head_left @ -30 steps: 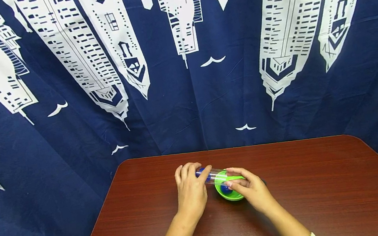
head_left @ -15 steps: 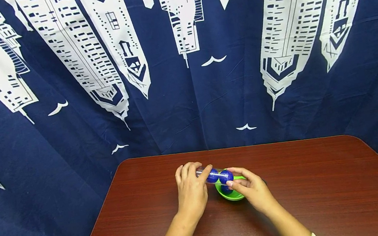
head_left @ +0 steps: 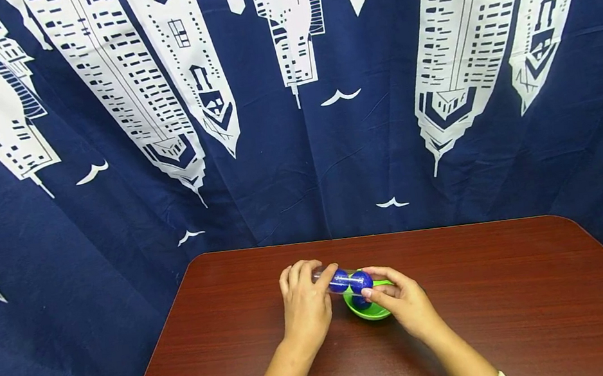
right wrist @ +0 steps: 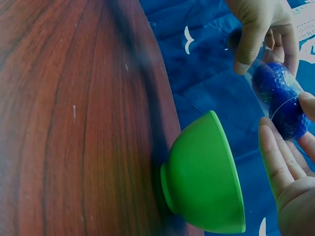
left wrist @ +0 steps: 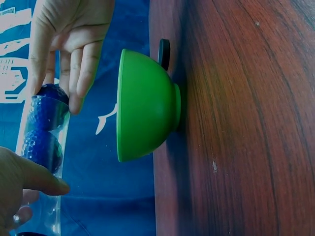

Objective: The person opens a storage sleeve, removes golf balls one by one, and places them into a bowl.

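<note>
My left hand (head_left: pixel 305 304) grips a clear plastic tube (left wrist: pixel 53 209) held tilted above a green bowl (head_left: pixel 372 314). Two blue dimpled golf balls sit toward the tube's right end: one golf ball (right wrist: pixel 268 78) inside, and an end golf ball (right wrist: pixel 290 120) partly out past the rim. At that mouth my right hand (head_left: pixel 406 302) holds the end ball between thumb and fingers. Another blue golf ball (head_left: pixel 361 302) lies in the bowl. The tube's far end, partly behind my left hand, looks dark in the right wrist view.
The bowl stands on a brown wooden table (head_left: pixel 498 288). A black disc (left wrist: pixel 164 54) is beside the bowl's base in the left wrist view. Behind the table hangs a blue cloth (head_left: pixel 278 185) printed with white buildings.
The balls in the tube have slid right, from near my left hand to the mouth by my right fingers. Both hands have hardly moved.
</note>
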The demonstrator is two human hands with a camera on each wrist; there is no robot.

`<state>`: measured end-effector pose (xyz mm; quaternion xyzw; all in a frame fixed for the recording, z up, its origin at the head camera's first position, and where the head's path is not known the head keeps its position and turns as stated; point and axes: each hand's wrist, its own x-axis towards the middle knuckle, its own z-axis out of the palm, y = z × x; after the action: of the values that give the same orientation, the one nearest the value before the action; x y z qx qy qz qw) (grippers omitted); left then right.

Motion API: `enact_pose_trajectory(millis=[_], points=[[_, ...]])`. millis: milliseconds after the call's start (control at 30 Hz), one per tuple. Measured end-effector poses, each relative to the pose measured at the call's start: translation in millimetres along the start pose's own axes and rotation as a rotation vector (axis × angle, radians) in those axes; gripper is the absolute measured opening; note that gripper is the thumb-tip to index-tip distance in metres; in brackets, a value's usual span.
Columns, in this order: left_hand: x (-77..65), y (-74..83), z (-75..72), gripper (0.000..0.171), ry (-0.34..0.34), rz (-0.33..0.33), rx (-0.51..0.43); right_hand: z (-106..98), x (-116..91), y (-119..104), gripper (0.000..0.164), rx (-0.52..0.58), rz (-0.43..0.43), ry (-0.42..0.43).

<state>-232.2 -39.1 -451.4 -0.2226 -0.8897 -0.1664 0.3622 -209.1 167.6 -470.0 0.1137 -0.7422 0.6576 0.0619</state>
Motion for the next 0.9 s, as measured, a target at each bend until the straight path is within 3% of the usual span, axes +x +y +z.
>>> enact_pose_trajectory(millis=[533,900], points=[[-3.2,0.8,3.2,0.059,0.023,-0.029,-0.048,-7,-2,-7,0.042,0.031,-0.020,-0.013],[-6.4,0.8,7.4,0.060,0.000,-0.096,-0.080,-12,-2,-11,0.044,0.023,-0.006,0.004]])
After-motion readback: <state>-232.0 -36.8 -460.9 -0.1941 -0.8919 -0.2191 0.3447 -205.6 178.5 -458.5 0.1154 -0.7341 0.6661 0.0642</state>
